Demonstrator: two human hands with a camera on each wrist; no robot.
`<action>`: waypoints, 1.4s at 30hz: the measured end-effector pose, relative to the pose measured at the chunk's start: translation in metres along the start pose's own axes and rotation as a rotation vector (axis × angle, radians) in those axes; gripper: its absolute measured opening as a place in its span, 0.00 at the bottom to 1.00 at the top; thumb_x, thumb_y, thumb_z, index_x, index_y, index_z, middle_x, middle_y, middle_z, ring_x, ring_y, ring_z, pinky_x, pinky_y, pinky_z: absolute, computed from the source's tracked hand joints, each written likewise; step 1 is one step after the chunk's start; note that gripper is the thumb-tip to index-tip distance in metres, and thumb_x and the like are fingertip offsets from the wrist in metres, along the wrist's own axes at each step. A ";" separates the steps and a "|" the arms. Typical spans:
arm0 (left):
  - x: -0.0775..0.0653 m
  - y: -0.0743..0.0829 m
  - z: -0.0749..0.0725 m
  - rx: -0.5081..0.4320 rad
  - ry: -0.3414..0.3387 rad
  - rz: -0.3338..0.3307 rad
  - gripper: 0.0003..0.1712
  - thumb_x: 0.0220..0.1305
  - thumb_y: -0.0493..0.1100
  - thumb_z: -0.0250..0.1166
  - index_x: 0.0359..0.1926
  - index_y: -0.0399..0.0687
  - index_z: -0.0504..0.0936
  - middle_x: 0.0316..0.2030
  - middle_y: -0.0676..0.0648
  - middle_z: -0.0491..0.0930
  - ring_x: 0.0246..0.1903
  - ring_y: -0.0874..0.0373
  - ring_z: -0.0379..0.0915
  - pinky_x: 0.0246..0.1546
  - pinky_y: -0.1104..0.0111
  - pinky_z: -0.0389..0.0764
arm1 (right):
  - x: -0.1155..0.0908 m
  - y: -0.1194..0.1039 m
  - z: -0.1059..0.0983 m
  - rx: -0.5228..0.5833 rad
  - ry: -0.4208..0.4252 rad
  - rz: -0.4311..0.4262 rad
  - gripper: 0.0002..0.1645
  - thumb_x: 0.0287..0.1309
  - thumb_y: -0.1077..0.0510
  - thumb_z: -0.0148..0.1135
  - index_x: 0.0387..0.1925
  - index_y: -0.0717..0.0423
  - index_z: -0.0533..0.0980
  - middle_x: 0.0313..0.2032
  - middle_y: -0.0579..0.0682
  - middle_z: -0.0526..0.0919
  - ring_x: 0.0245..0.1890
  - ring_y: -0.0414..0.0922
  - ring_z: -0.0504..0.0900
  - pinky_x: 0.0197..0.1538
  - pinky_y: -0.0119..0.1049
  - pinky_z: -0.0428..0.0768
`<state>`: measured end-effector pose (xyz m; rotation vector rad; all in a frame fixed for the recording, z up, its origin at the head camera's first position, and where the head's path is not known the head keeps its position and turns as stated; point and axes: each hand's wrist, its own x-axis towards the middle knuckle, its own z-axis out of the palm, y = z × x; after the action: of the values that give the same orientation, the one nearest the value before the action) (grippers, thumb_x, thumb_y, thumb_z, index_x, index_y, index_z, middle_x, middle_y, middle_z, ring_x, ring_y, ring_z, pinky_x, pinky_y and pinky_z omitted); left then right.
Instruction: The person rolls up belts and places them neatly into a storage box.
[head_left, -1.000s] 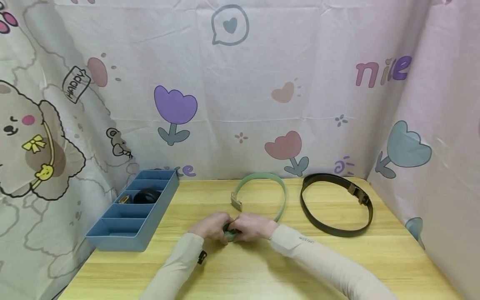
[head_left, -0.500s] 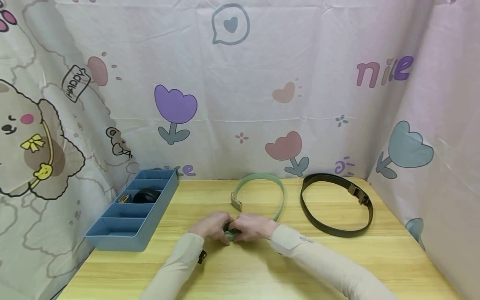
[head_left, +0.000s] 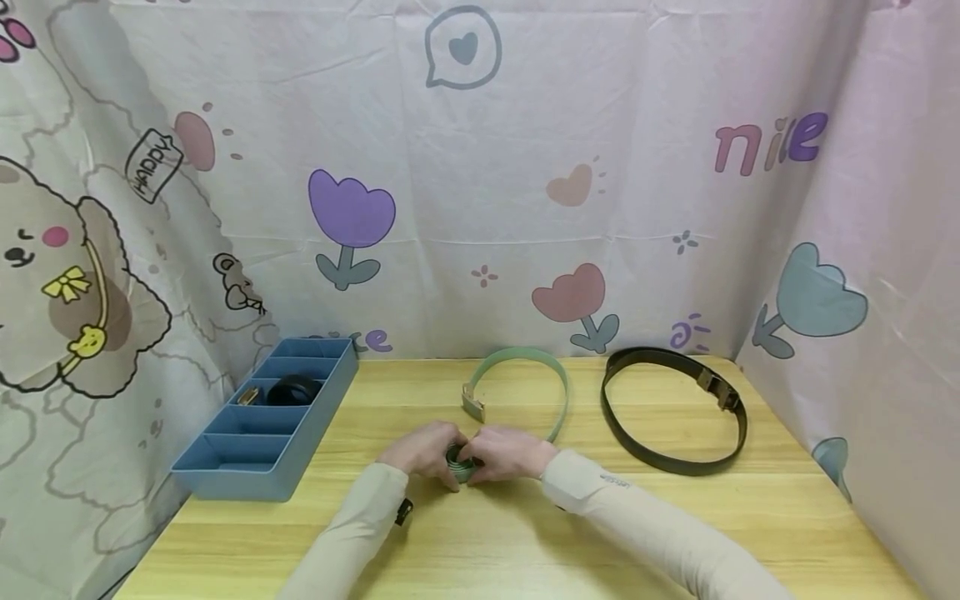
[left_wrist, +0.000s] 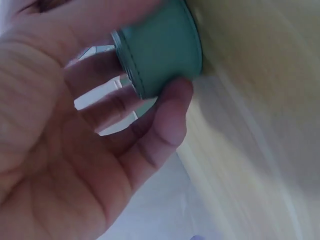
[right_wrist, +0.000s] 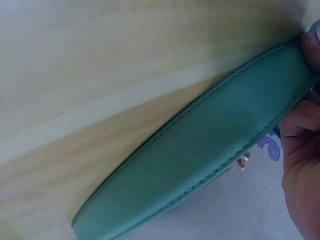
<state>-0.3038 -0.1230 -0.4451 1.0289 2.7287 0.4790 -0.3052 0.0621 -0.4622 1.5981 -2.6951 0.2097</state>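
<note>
A green belt (head_left: 525, 353) stands on edge on the table, its free length curving back behind my hands to a metal buckle (head_left: 472, 404). The near end is wound into a tight coil (head_left: 459, 468). My left hand (head_left: 426, 450) grips the coil from the left; in the left wrist view its fingers curl round the stitched green roll (left_wrist: 162, 50). From the right, my right hand (head_left: 512, 452) holds the same coil with bent fingers. In the right wrist view the stitched strap (right_wrist: 190, 145) runs away from those fingers. Part of the coil is hidden by both hands.
On the left stands a blue divided box (head_left: 307, 446), with a rolled black belt (head_left: 294, 390) and its gold-coloured buckle (head_left: 249, 397) in one compartment. A dark belt (head_left: 675, 467) lies in an open loop on the right. A printed curtain (head_left: 480, 167) hangs behind the table.
The free loop of the green belt has drawn in slightly on its right side. Both hands stay at the coil, almost in place.
</note>
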 end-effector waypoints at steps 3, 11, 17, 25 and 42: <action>0.001 0.002 0.001 -0.009 0.014 -0.028 0.20 0.36 0.49 0.83 0.30 0.51 0.83 0.28 0.57 0.80 0.27 0.66 0.69 0.31 0.71 0.73 | 0.000 0.000 0.001 0.006 0.036 -0.028 0.07 0.57 0.50 0.70 0.33 0.46 0.81 0.23 0.38 0.78 0.20 0.27 0.63 0.24 0.17 0.61; 0.000 0.006 -0.001 -0.022 -0.023 -0.031 0.21 0.33 0.39 0.83 0.33 0.50 0.86 0.31 0.57 0.81 0.29 0.66 0.72 0.35 0.72 0.76 | -0.006 0.003 -0.005 0.037 0.003 -0.021 0.20 0.51 0.49 0.74 0.46 0.47 0.82 0.34 0.36 0.83 0.28 0.30 0.74 0.33 0.17 0.68; 0.000 0.007 0.001 -0.021 -0.011 -0.028 0.18 0.38 0.46 0.83 0.31 0.52 0.84 0.29 0.59 0.80 0.27 0.67 0.70 0.32 0.72 0.74 | -0.003 -0.002 -0.005 -0.024 0.016 0.016 0.10 0.52 0.50 0.73 0.36 0.44 0.83 0.25 0.34 0.80 0.21 0.28 0.66 0.26 0.18 0.63; 0.004 0.008 0.005 0.071 -0.007 -0.002 0.20 0.34 0.41 0.82 0.33 0.52 0.85 0.30 0.57 0.76 0.31 0.65 0.68 0.37 0.71 0.74 | -0.008 -0.001 -0.004 0.000 0.040 0.003 0.12 0.50 0.49 0.74 0.36 0.45 0.81 0.24 0.37 0.79 0.21 0.27 0.66 0.26 0.17 0.63; 0.002 0.008 0.005 0.075 0.018 -0.010 0.23 0.33 0.41 0.82 0.34 0.54 0.83 0.31 0.58 0.77 0.32 0.64 0.69 0.38 0.70 0.74 | -0.008 0.004 -0.003 -0.025 0.067 0.019 0.10 0.50 0.54 0.73 0.34 0.45 0.80 0.24 0.35 0.77 0.21 0.28 0.67 0.27 0.19 0.66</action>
<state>-0.2993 -0.1150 -0.4473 1.0330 2.7856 0.3893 -0.3054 0.0711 -0.4606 1.5308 -2.6531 0.2244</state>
